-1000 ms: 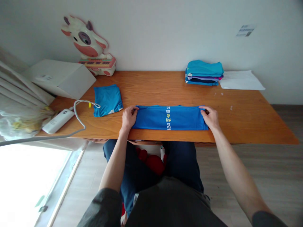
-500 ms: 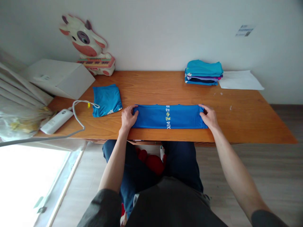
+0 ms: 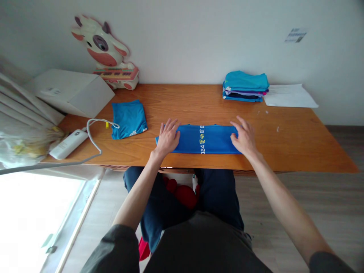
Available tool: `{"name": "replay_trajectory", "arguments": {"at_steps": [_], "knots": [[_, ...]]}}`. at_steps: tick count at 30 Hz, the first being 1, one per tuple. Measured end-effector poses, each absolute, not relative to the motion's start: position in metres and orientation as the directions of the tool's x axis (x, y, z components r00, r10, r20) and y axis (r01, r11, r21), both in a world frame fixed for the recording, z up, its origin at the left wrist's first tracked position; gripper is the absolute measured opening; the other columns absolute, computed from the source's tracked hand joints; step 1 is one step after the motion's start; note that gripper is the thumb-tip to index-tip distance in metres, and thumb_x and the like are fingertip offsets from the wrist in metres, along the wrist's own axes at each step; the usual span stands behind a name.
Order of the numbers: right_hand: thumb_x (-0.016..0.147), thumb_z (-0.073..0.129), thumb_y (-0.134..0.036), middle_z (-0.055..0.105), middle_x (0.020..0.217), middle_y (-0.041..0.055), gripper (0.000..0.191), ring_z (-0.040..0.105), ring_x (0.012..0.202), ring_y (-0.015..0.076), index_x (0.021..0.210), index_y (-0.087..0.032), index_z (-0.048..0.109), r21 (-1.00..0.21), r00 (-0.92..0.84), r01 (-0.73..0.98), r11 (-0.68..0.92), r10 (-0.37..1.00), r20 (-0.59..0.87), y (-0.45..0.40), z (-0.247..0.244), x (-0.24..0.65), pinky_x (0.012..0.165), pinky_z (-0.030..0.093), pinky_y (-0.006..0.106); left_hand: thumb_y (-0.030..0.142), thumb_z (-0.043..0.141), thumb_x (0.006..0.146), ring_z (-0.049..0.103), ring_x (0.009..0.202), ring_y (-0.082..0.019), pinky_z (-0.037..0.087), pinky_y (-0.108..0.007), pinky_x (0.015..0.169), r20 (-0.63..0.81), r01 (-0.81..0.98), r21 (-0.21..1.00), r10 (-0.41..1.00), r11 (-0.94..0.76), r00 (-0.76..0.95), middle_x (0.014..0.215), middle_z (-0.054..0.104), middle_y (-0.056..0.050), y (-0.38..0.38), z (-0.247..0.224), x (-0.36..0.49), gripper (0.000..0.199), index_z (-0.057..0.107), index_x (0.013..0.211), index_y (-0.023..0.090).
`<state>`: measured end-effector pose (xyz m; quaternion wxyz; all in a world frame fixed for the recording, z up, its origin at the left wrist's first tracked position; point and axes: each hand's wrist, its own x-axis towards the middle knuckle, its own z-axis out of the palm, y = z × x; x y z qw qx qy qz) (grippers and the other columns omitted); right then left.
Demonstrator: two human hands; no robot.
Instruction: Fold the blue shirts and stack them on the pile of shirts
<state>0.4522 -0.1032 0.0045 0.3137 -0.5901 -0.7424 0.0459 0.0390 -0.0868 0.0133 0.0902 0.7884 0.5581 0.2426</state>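
A dark grey top (image 3: 210, 242) with short, loose sleeves (image 3: 116, 246) of the same plain cloth, and navy blue trousers (image 3: 220, 197) whose lower leg shows a slightly brighter blue

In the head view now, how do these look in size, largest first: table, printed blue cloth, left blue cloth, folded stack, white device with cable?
1. Table
2. Printed blue cloth, though partly hidden
3. Left blue cloth and folded stack: too alike to rank
4. White device
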Motion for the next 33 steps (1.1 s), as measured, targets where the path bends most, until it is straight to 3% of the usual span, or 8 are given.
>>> {"name": "replay_trajectory", "arguments": {"at_steps": [2, 5, 10, 18, 23, 26, 29, 33], "knots": [[0.104, 0.062, -0.026, 0.051, 0.181, 0.0050, 0.066, 0.047, 0.166, 0.0427, 0.170, -0.029, 0.062, -0.442, -0.261, 0.798, 0.410, 0.896, 0.359, -0.107, 0.010, 0.405, 0.139, 0.037, 0.073, 0.034, 0.044, 0.116, 0.030, 0.178, -0.035, 0.019, -0.067, 0.147, 0.261, 0.817, 0.378, 0.897, -0.435, 0.357, 0.182, 0.051, -0.009, -0.091, 0.020, 0.074, 0.058, 0.057, 0.172, 0.025], [0.113, 0.050, -0.033, 0.042, 0.187, 0.0022, 0.068, 0.034, 0.175, 0.0425, 0.181, -0.028, 0.048, -0.406, -0.368, 0.799, 0.443, 0.895, 0.252, -0.110, 0.002, 0.342, 0.144, 0.025, 0.072, 0.036, 0.040, 0.117, 0.027, 0.179, -0.036, 0.018, -0.065, 0.147, 0.222, 0.816, 0.333, 0.881, -0.472, 0.418, 0.186, 0.045, -0.011, -0.095, 0.014, 0.112, 0.063, 0.049, 0.178, 0.021], [0.116, 0.044, -0.038, 0.035, 0.190, -0.0005, 0.073, 0.026, 0.179, 0.0406, 0.187, -0.030, 0.032, -0.373, -0.343, 0.838, 0.398, 0.916, 0.207, -0.112, -0.022, 0.310, 0.145, 0.017, 0.073, 0.037, 0.037, 0.118, 0.022, 0.180, -0.035, 0.016, -0.066, 0.147, 0.186, 0.852, 0.298, 0.901, -0.431, 0.391, 0.190, 0.035, -0.011, -0.098, -0.012, 0.122, 0.070, 0.032, 0.186, 0.022], [0.116, 0.048, -0.041, 0.036, 0.189, -0.0028, 0.078, 0.028, 0.178, 0.0392, 0.189, -0.036, 0.022, -0.420, -0.331, 0.808, 0.413, 0.908, 0.256, -0.110, -0.033, 0.317, 0.146, 0.017, 0.072, 0.042, 0.034, 0.119, 0.020, 0.181, -0.033, 0.015, -0.062, 0.148, 0.183, 0.862, 0.275, 0.903, -0.426, 0.388, 0.191, 0.032, -0.010, -0.098, -0.015, 0.119, 0.070, 0.033, 0.185, 0.019], [0.115, 0.053, -0.052, 0.039, 0.188, -0.0001, 0.076, 0.030, 0.177, 0.0418, 0.187, -0.037, 0.032, -0.453, -0.238, 0.812, 0.368, 0.917, 0.319, -0.111, -0.040, 0.345, 0.145, 0.014, 0.076, 0.052, 0.040, 0.119, 0.027, 0.179, -0.034, 0.018, -0.059, 0.148, 0.210, 0.866, 0.297, 0.912, -0.402, 0.351, 0.189, 0.037, -0.011, -0.098, -0.013, 0.099, 0.074, 0.030, 0.186, 0.022], [0.115, 0.053, -0.055, 0.042, 0.187, 0.0061, 0.074, 0.035, 0.174, 0.0456, 0.184, -0.031, 0.041, -0.430, -0.159, 0.854, 0.294, 0.933, 0.322, -0.113, -0.039, 0.385, 0.143, 0.015, 0.079, 0.055, 0.040, 0.119, 0.030, 0.178, -0.037, 0.018, -0.062, 0.147, 0.217, 0.896, 0.288, 0.935, -0.337, 0.282, 0.188, 0.039, -0.014, -0.096, -0.015, 0.068, 0.075, 0.035, 0.184, 0.017], [0.116, 0.047, -0.056, 0.040, 0.188, 0.0109, 0.074, 0.034, 0.175, 0.0449, 0.183, -0.025, 0.043, -0.345, -0.101, 0.919, 0.191, 0.960, 0.262, -0.116, -0.031, 0.424, 0.143, 0.019, 0.076, 0.057, 0.038, 0.120, 0.031, 0.177, -0.037, 0.016, -0.062, 0.147, 0.221, 0.917, 0.274, 0.947, -0.289, 0.232, 0.187, 0.040, -0.016, -0.094, -0.017, 0.036, 0.076, 0.039, 0.182, 0.012], [0.119, 0.032, -0.054, 0.031, 0.191, 0.0136, 0.076, 0.027, 0.178, 0.0372, 0.185, -0.017, 0.036, -0.193, -0.062, 0.977, 0.087, 0.989, 0.132, -0.117, -0.021, 0.449, 0.145, 0.020, 0.067, 0.056, 0.033, 0.121, 0.029, 0.178, -0.033, 0.015, -0.059, 0.148, 0.212, 0.929, 0.260, 0.954, -0.265, 0.213, 0.189, 0.038, -0.013, -0.094, -0.018, 0.017, 0.075, 0.038, 0.182, 0.014]]}}
